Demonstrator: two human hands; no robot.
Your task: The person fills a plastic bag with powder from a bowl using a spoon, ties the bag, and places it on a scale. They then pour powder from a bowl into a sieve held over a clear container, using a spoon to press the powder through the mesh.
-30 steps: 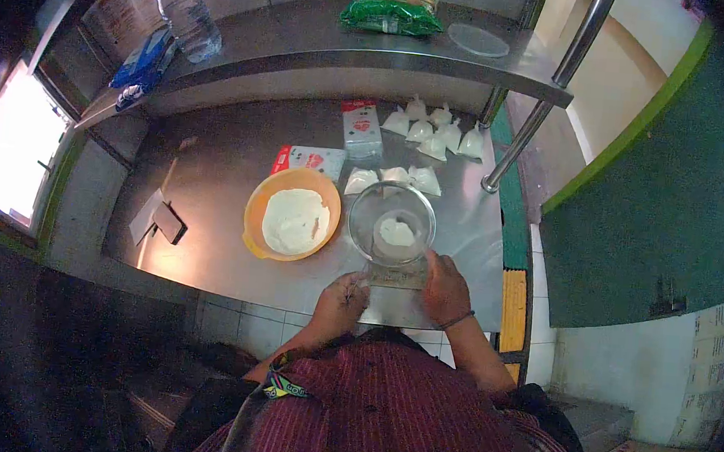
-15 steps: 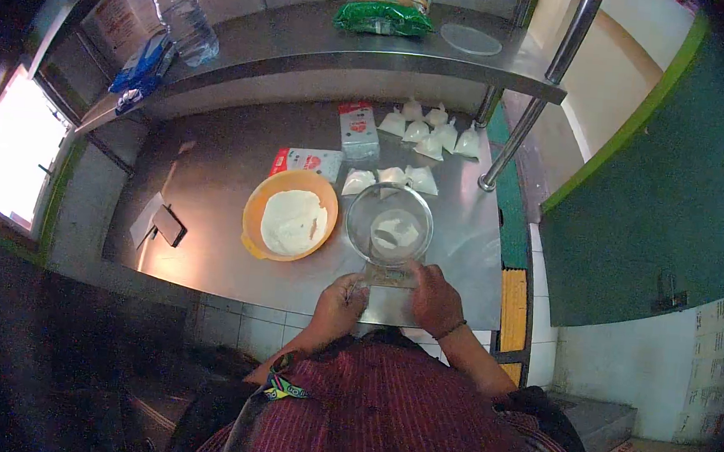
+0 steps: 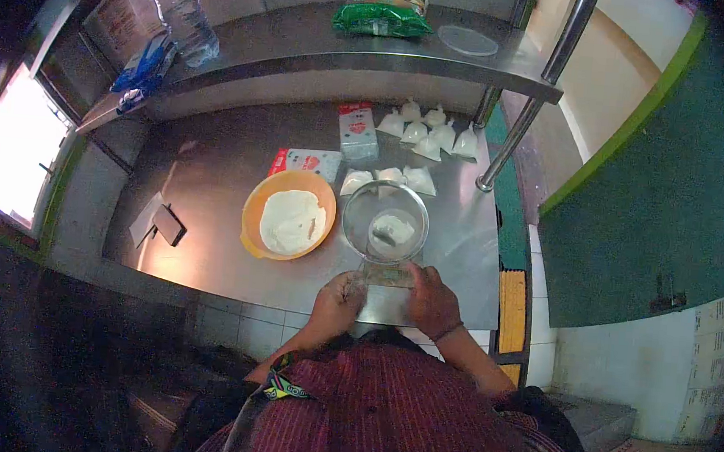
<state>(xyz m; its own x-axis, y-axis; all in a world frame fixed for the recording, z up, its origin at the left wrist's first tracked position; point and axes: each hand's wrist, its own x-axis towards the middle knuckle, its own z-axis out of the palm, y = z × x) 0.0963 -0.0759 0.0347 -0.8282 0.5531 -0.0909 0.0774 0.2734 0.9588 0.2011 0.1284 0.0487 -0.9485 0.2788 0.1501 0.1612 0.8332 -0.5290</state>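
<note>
A round metal bowl [image 3: 351,234] with some white powder [image 3: 394,230] in it stands on a kitchen scale [image 3: 386,275]. My left hand [image 3: 341,302] is closed at the scale's near left corner, with something thin and clear, hard to make out, at its fingertips. On the other side, my right hand [image 3: 434,303] has its fingers curled, the fingertips close to the scale's near right edge. Whether they grip anything is hidden. To the left stands an orange basin [image 3: 249,232] holding a large heap of white powder [image 3: 292,222].
Behind the bowl lie several tied bags of white powder [image 3: 428,146] and, nearer, a few more bags [image 3: 418,179]. Two red-and-white packs [image 3: 357,132] stand beside them. A phone-like dark object [image 3: 170,224] lies at left. A steel shelf [image 3: 307,56] and post [image 3: 520,111] frame the table.
The view has shifted very slightly. Both hands stay by the scale, with only small finger movement, and the bowl and basin keep their places.
</note>
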